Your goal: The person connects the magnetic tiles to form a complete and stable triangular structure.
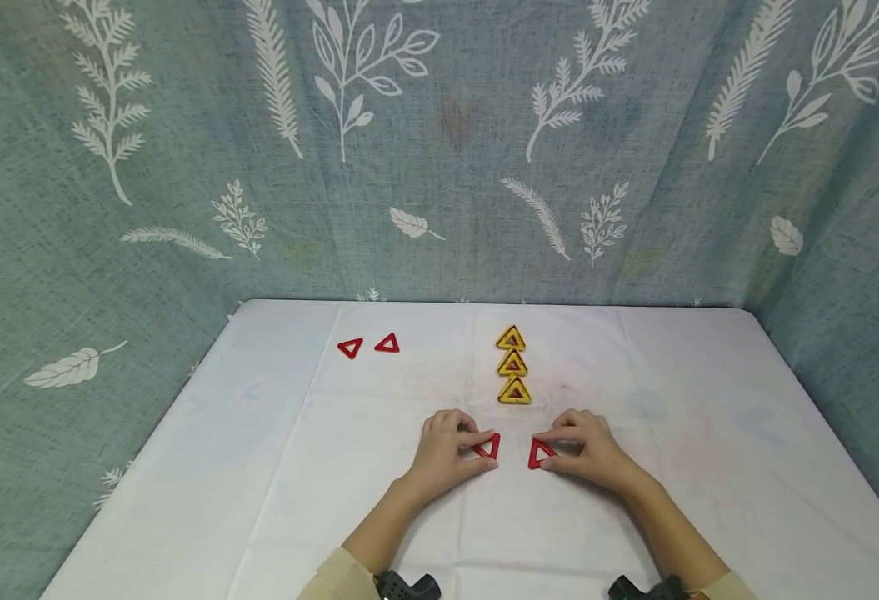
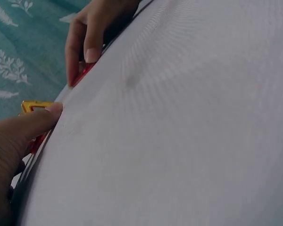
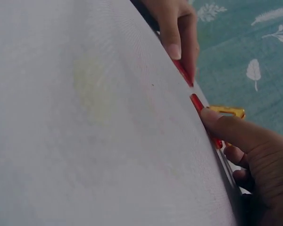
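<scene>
My left hand [image 1: 446, 450] pinches a red triangular frame [image 1: 495, 447] between thumb and fingers, close to the white tabletop. Opposite it, my right hand [image 1: 591, 450] pinches a second red triangular frame [image 1: 534, 455] the same way. A small gap separates the two frames. Just beyond the hands, three yellow triangles with dark reddish centres run in a column away from me; the nearest yellow triangle [image 1: 514, 401] lies a little past the gap. In the right wrist view, the thumb presses on the red frame [image 3: 196, 102], with part of a yellow triangle [image 3: 237, 111] behind.
Two more red triangular frames, one on the left [image 1: 344, 345] and one on the right [image 1: 387, 349], lie apart at the back left. A leaf-patterned teal curtain [image 1: 469, 225] hangs behind the white-covered table [image 1: 184, 500]. Black devices [image 1: 409, 586] sit at both wrists.
</scene>
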`<state>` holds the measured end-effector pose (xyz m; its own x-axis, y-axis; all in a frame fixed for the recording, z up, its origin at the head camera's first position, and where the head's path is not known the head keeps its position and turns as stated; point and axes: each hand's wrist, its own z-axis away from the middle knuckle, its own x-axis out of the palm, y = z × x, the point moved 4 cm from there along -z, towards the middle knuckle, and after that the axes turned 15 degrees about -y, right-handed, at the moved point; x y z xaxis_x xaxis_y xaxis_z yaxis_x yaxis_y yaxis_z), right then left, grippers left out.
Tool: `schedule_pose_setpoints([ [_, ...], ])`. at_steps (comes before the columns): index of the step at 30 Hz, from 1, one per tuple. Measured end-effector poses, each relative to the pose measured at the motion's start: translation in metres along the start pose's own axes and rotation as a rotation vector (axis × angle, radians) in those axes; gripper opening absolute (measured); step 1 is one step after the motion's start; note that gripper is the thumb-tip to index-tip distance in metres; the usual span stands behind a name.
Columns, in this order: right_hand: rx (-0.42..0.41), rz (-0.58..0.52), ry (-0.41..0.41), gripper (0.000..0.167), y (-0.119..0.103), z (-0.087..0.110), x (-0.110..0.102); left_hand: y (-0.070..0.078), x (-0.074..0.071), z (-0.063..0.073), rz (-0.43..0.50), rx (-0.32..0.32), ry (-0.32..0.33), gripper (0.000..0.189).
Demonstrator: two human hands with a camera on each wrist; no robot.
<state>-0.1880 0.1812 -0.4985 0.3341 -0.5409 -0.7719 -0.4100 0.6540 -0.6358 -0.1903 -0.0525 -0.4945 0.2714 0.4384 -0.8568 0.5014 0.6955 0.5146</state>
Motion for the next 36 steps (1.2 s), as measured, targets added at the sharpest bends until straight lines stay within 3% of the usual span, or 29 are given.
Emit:
schedule_pose_setpoints([
  [11,-0.074,0.03,0.025,0.032,-0.009,-0.004,0.002,0.016,0.008,-0.008,-0.045,0.035,-0.026,0.042],
  [22,-0.057,0.051,0.026,0.032,-0.009,-0.002,0.003,0.018,0.012,-0.012,-0.055,0.023,-0.016,0.043],
  [36,-0.105,0.063,0.062,0.03,-0.012,-0.003,0.005,0.02,0.013,-0.014,-0.075,0.029,-0.019,0.043],
])
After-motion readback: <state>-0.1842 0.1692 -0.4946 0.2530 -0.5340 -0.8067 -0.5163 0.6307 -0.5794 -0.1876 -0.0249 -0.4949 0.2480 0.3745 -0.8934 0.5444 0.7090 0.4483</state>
